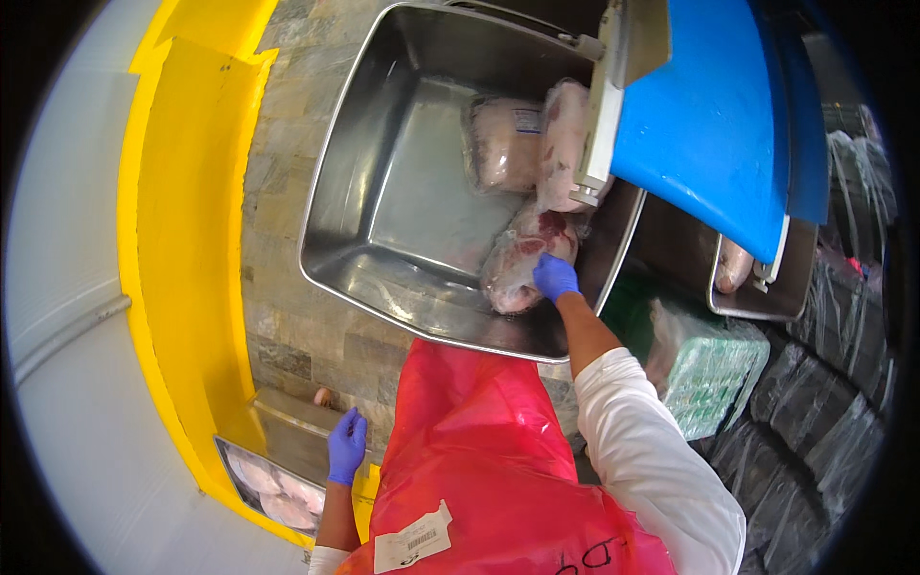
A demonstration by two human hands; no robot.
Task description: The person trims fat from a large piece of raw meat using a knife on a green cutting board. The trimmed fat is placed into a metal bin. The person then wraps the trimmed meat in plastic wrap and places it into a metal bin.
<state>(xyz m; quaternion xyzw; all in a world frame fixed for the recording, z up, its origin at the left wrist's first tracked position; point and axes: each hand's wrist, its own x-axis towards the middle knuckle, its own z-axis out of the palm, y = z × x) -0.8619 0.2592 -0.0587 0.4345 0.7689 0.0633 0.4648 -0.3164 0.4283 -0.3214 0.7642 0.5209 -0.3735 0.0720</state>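
Note:
A vacuum-wrapped piece of meat (517, 261), pale with dark red patches, lies in the near right part of a deep steel tub (335, 144). My right hand (555, 276), in a purple glove, is closed on its near right side; the fingertips are partly hidden. Beyond it in the tub are a wrapped pale piece with a label (503, 153) and a longer wrapped piece (563, 144), partly covered by a frame edge. My left hand (346, 446), also gloved, hangs low beside my red apron (470, 450) with its fingers loosely extended, holding nothing.
A blue panel (709, 125) on a pale frame overhangs the tub's right side. A green crate (714, 383) wrapped in film and a smaller steel tub (767, 305) stand to the right. A yellow barrier (187, 240) runs along the left, near a container of pale meat (278, 489).

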